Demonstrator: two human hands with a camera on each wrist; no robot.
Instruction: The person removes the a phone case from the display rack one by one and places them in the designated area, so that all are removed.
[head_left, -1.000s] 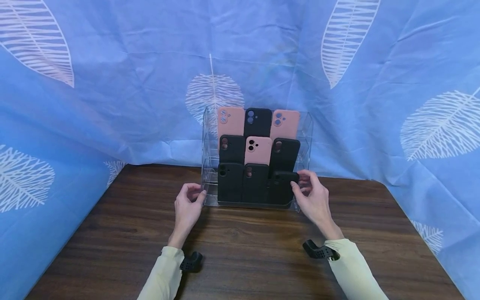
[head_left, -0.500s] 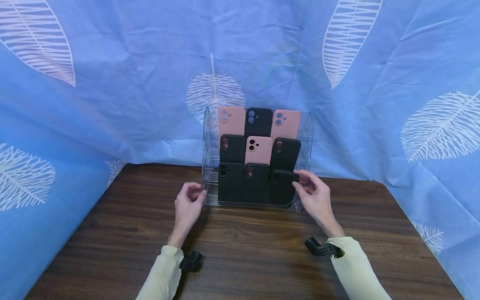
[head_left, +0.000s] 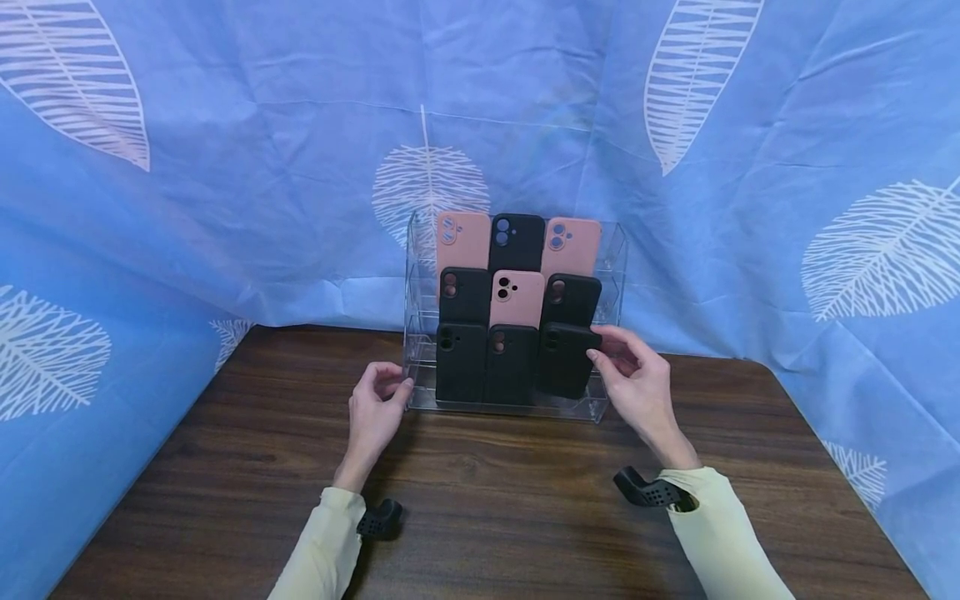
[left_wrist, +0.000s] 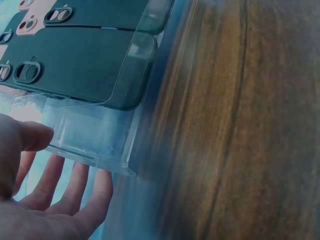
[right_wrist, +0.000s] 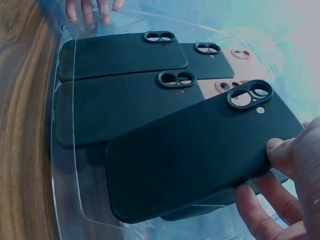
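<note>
A blue cloth (head_left: pixel 300 208) with white leaf shapes fills the upper frame and both sides. Below it spreads the dark wooden table (head_left: pixel 465 517), reaching the bottom edge. At the middle of the frame stands a clear rack (head_left: pixel 423 392), its tiers stepping up toward the cloth. Pale yellow sleeves come in from below, a left sleeve (head_left: pixel 322 550) and a right sleeve (head_left: pixel 727 542).

The left hand (head_left: pixel 375 408), left of centre, has bent fingers and thumb gripping the side wall of the rack. The right hand (head_left: pixel 637 379), right of centre, has thumb and fingers clamped on the right-hand edge of a black case (head_left: pixel 566 367).

That case is at the rack's lower right, back facing the viewer. Its long axis runs nearly upright, the top leaning slightly right, the end with the lens openings pointing up. In the right wrist view it slants from lower left to upper right, openings at the upper right; whether its lower end touches the rack, I can't tell.

Beside it in the front tier stand two more black cases (head_left: pixel 512 367). Behind come black, pink (head_left: pixel 517 308), black; highest, pink, black, pink. A small black device sits at each wrist, the left device (head_left: pixel 381 520) and right device (head_left: pixel 648 490).
</note>
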